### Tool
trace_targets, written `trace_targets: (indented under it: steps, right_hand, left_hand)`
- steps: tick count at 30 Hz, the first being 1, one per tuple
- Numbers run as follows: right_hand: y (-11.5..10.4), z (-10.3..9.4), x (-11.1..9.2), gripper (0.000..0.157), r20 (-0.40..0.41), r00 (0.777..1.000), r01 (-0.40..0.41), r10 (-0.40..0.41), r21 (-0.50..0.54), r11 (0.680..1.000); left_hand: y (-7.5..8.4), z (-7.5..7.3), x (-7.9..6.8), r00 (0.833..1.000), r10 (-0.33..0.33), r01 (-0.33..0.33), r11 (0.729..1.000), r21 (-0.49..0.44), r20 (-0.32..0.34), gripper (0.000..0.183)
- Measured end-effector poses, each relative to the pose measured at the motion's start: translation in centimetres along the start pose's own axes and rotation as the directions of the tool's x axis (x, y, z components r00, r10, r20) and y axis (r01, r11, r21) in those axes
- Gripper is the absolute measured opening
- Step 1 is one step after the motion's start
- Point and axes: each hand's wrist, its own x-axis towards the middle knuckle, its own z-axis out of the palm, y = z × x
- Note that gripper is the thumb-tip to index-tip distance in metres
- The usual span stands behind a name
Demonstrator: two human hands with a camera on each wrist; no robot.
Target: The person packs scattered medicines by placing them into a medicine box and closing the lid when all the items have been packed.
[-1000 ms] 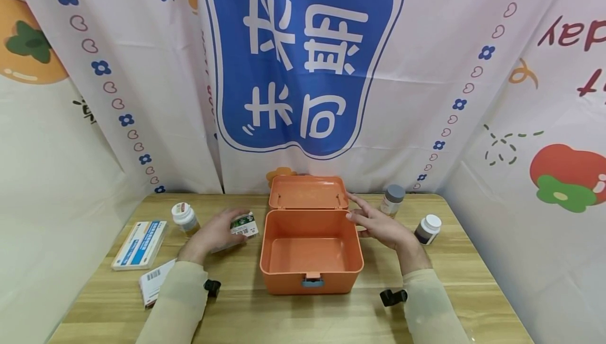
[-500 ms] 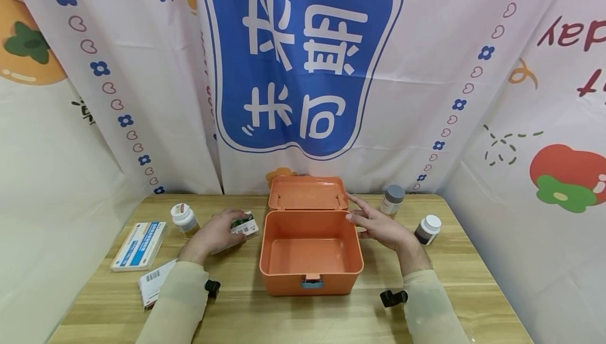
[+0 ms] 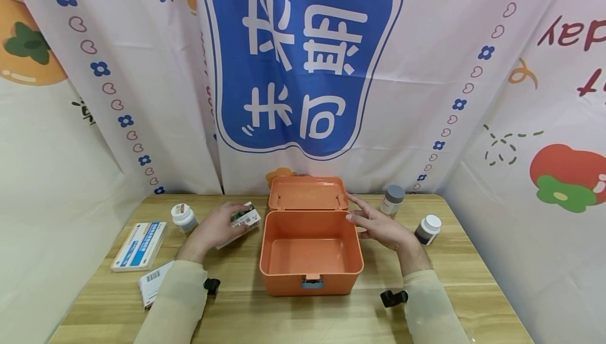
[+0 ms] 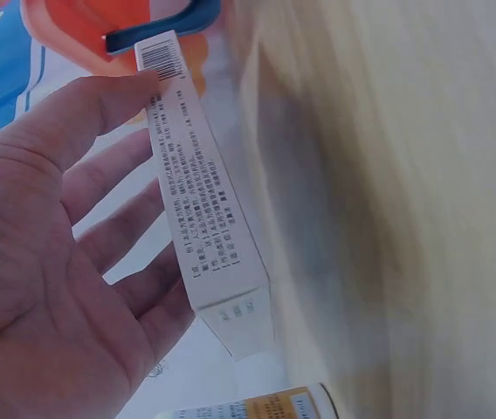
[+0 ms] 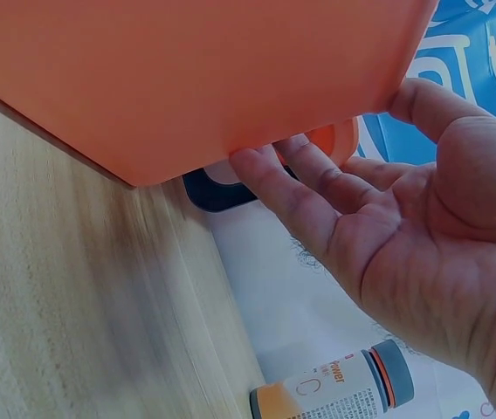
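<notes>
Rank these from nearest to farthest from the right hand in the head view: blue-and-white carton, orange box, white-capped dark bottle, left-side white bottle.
1. Orange box: the right hand touches its right side.
2. White-capped dark bottle: right of the hand.
3. White bottle: left of the box.
4. Blue-and-white carton: farther left.

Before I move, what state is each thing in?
Orange box: open, lid folded back
Front latch: unfastened
Small carton: held in left hand
Right hand: touching orange box
Blue-and-white carton: lying flat
White carton: lying, partly hidden
Left bottle: upright, capped
Grey-capped bottle: upright, capped
Dark bottle: upright, capped
</notes>
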Motion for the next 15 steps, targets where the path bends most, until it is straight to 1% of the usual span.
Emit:
trace_targets:
  steps: [3,6,12,15]
  right_hand:
    - [0.0,0.0,0.0,0.078,-0.001,1.0,-0.004,0.004,0.007,1.0]
    - [-0.1,0.1,0.0,0.077,0.001,1.0,-0.001,0.001,0.008,1.0]
    - [-0.1,0.1,0.0,0.078,0.0,1.0,0.002,-0.002,0.006,1.0]
    - [0.0,0.0,0.0,0.077,0.0,1.0,0.004,-0.004,0.006,1.0]
  left_hand:
    - [0.2,-0.2,0.1,1.0,0.005,-0.005,1.0,-0.002,-0.024,0.057]
    - [0.2,-0.4,0.1,0.999,-0.005,0.005,1.0,-0.005,-0.046,0.058]
    - [0.6,-1.0,0.3,0.996,0.012,-0.014,1.0,-0.017,-0.092,0.059]
    - [0.7,-1.2,0.4,0.994,0.009,-0.012,1.0,-0.023,-0.113,0.059]
